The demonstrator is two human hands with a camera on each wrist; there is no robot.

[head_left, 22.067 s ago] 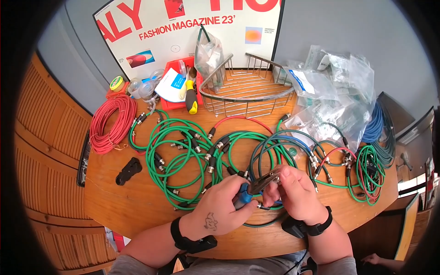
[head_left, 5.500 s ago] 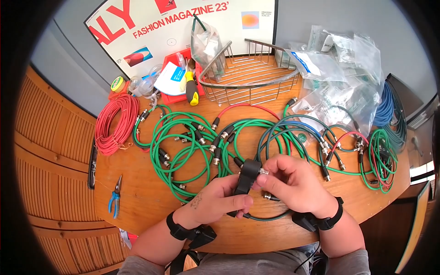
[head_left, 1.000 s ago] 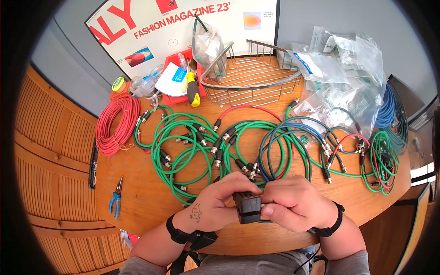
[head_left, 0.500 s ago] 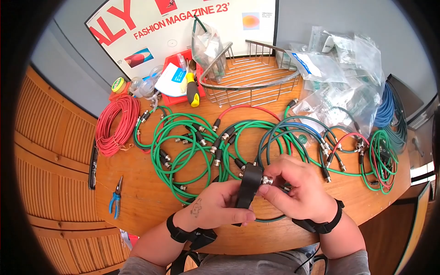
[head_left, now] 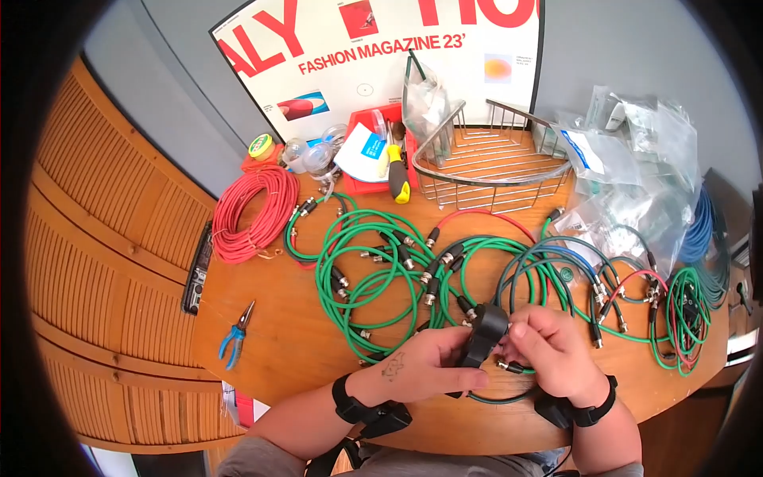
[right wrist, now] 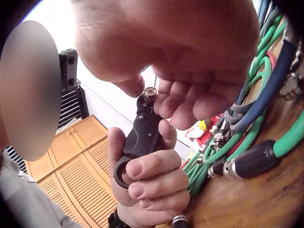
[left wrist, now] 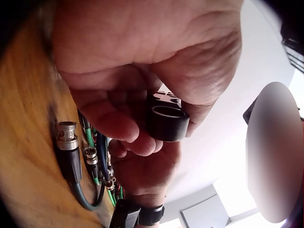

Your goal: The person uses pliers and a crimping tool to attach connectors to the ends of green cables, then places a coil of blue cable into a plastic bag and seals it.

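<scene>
A black coaxial cable stripper (head_left: 485, 334) with a finger ring is gripped in my left hand (head_left: 425, 362), near the table's front edge. In the right wrist view my left fingers wrap around the stripper (right wrist: 144, 133). My right hand (head_left: 552, 350) is at the stripper's far end. There its thumb and fingers pinch a small silver BNC connector (right wrist: 150, 91), right at the stripper's head. In the head view the right fingers mostly hide this connector. The ring end of the stripper (left wrist: 167, 126) pokes out from my left palm in the left wrist view.
Green cable coils (head_left: 369, 286) with BNC ends spread behind my hands. Blue-handled pliers (head_left: 236, 338) lie at left, a red cable coil (head_left: 254, 215) beyond. A wire basket (head_left: 493, 175), red bin (head_left: 369, 187) and plastic bags (head_left: 628, 191) stand along the back.
The stripper, end-on to the head camera a second ago, has turned upright and now leans slightly. The right fingers have closed over the connector. The head view has swung left.
</scene>
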